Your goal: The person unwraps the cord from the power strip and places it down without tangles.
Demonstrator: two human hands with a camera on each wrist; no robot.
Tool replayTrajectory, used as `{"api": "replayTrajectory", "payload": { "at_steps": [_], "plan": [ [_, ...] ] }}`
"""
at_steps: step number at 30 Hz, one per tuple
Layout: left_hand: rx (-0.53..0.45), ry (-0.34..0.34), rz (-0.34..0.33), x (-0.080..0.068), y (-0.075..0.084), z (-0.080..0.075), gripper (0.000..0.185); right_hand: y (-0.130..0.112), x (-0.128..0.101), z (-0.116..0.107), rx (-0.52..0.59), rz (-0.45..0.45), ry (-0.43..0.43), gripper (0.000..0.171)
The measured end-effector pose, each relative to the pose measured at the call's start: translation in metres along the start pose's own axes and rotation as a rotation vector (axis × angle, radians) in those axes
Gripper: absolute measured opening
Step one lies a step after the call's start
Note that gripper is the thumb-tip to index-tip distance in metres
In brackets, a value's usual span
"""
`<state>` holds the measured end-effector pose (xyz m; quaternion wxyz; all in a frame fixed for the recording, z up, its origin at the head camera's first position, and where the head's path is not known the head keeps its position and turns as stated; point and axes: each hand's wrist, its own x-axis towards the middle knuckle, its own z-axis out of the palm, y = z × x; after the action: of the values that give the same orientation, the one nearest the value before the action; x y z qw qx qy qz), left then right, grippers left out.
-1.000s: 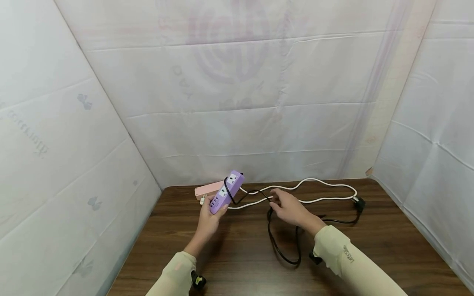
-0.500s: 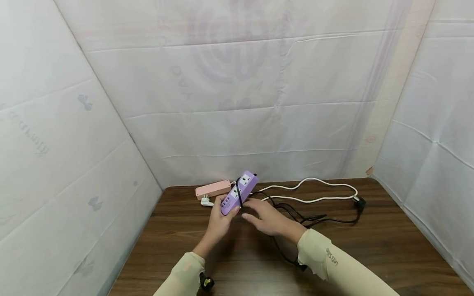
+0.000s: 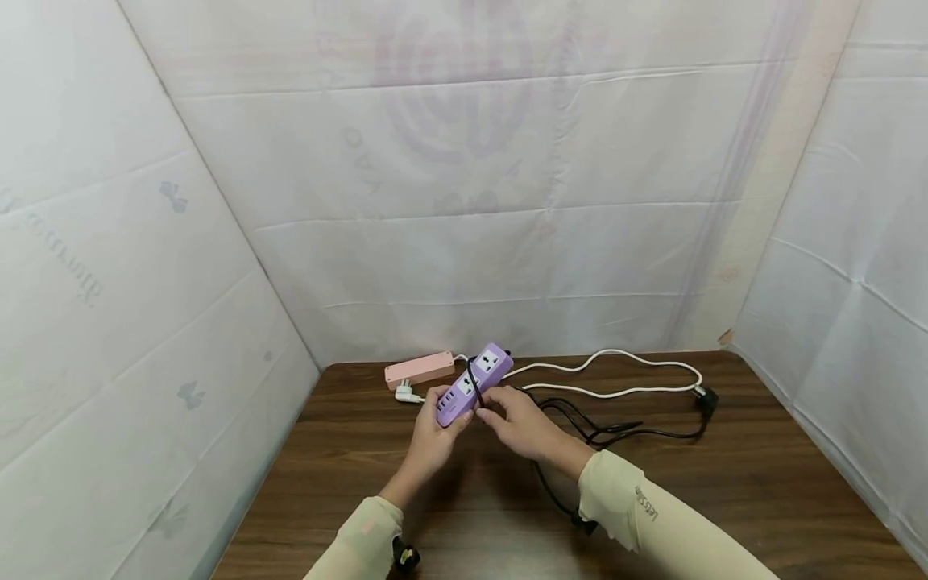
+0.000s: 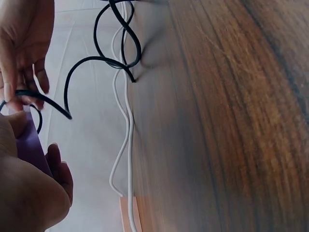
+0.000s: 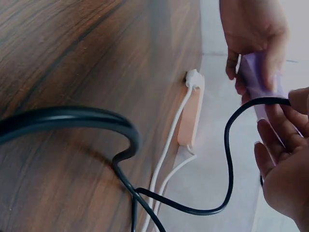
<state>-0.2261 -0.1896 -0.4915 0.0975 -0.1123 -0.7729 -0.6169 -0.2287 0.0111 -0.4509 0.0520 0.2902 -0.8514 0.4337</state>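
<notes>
My left hand (image 3: 429,441) grips the lower end of a purple power strip (image 3: 491,361), which is tilted up above the table with its sockets and USB ports facing me. A black cord (image 5: 229,159) leaves the strip's far end and crosses over its face. At the strip's right side, my right hand (image 3: 528,425) pinches that cord between thumb and fingers. In the right wrist view the thumb (image 5: 298,99) lies on the cord, close to the left hand. The rest of the cord loops down onto the table, partly hidden behind the right hand and forearm.
Along the back wall lies a pink power strip (image 3: 420,369) with its white plug (image 3: 403,391) in front. Its white cord (image 3: 641,391) runs right in a long loop, reaching a black plug (image 3: 706,400). White sheeting (image 3: 507,266) encloses the wooden table (image 3: 333,475).
The left hand has shifted the purple strip right and slightly down. My right hand has moved left from the cord's slack to the strip's side and now pinches the cord there.
</notes>
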Motion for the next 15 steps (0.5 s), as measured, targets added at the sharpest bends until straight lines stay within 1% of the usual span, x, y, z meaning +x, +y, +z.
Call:
{"api": "replayTrajectory", "payload": {
  "at_steps": [5, 8, 10, 12, 15],
  "plan": [
    [0.042, 0.011, -0.003, 0.000, -0.001, -0.009, 0.048, -0.004, 0.002, -0.012, 0.017, 0.037, 0.109, 0.013],
    [0.076, 0.027, -0.002, 0.001, -0.003, -0.017, 0.049, 0.000, 0.005, -0.023, 0.012, 0.069, 0.190, 0.013],
    [0.090, 0.026, -0.002, 0.001, -0.006, -0.023, 0.051, 0.004, 0.005, -0.031, 0.019, 0.106, 0.236, 0.014],
    [0.103, 0.020, 0.008, 0.002, -0.008, -0.030, 0.053, 0.009, 0.005, -0.040, 0.014, 0.146, 0.269, 0.014],
    [0.126, 0.009, 0.023, 0.004, -0.014, -0.041, 0.056, 0.018, 0.004, -0.050, 0.009, 0.205, 0.281, 0.018]
  ]
}}
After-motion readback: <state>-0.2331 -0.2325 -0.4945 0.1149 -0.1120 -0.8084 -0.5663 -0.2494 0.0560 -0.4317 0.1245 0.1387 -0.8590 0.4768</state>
